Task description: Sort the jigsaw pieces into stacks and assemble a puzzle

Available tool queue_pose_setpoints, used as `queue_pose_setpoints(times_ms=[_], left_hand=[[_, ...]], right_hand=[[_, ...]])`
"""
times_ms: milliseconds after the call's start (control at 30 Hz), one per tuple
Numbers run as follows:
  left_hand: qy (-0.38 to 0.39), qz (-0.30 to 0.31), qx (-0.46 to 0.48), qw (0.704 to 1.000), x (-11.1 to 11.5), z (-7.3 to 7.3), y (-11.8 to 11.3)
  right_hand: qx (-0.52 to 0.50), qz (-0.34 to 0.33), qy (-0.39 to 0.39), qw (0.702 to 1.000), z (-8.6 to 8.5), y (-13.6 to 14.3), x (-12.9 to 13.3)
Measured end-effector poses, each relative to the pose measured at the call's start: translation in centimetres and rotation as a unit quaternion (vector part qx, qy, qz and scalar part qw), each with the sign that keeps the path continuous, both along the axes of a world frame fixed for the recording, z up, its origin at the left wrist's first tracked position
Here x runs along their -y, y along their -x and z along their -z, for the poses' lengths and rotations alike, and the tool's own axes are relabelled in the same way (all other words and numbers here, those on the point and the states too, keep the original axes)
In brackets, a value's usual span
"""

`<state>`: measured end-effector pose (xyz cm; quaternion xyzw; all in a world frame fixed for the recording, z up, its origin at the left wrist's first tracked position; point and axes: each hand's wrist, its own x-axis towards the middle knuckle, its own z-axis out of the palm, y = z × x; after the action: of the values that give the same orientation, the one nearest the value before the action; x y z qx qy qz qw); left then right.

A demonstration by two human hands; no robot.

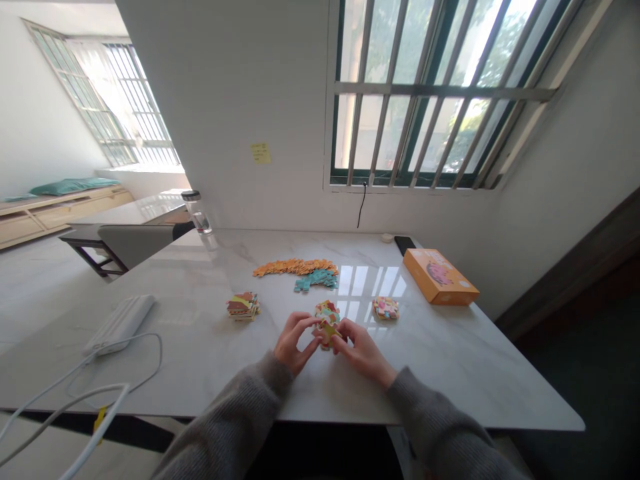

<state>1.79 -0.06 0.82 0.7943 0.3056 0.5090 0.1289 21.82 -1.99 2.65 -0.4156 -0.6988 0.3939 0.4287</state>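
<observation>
Both hands meet over the middle of the table's near side. Between the thumb and fingers of my left hand (297, 341) is the left side of a yellowish jigsaw puzzle piece (329, 332). My right hand (361, 348) pinches the same piece, or one joined to it, from the right; the fingers hide which. Just beyond and under it lie more colourful puzzle pieces (327, 309). To the left stands a neat stack of puzzle pieces (243, 306). A smaller stack of pink and cream pieces (385, 308) sits to the right.
Behind the hands spread orange puzzle pieces (295, 267) and teal pieces (319, 279). An orange box (440, 277) and a black phone (404, 245) lie at the right. A white power strip (121, 323) with cables is on the left, a bottle (198, 213) at the far left corner.
</observation>
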Motion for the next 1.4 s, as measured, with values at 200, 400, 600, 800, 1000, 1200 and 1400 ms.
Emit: queue_pose_setpoints(times_ms=[200, 400, 600, 800, 1000, 1200, 1400], left_hand=[[-0.091, -0.04, -0.082, 0.992, 0.1, -0.1, -0.1], [-0.097, -0.031, -0.113, 0.988, 0.2, -0.1, -0.2], [-0.046, -0.065, -0.095, 0.992, 0.6, -0.3, 0.0], [-0.017, -0.177, -0.135, 0.975, -1.3, -1.7, 5.7], [0.088, -0.261, -0.151, 0.949, -6.2, -2.8, 16.1], [0.129, -0.224, -0.179, 0.949, -8.4, -1.6, 19.5], [0.135, -0.204, -0.179, 0.953, -8.6, -1.1, 18.7]], right_hand=[[-0.031, 0.01, 0.004, 0.999, 0.9, 0.0, -0.3], [-0.018, -0.01, -0.012, 1.0, 0.9, 0.1, -0.3], [0.043, -0.007, -0.063, 0.997, -0.1, -0.3, 0.2], [0.115, 0.048, -0.149, 0.981, 0.2, -0.8, 0.5], [0.136, 0.042, -0.177, 0.974, 0.5, -0.6, 0.4], [0.142, 0.047, -0.154, 0.977, 0.6, -0.8, 0.3], [0.137, 0.061, -0.148, 0.977, 0.5, -1.1, 0.3]])
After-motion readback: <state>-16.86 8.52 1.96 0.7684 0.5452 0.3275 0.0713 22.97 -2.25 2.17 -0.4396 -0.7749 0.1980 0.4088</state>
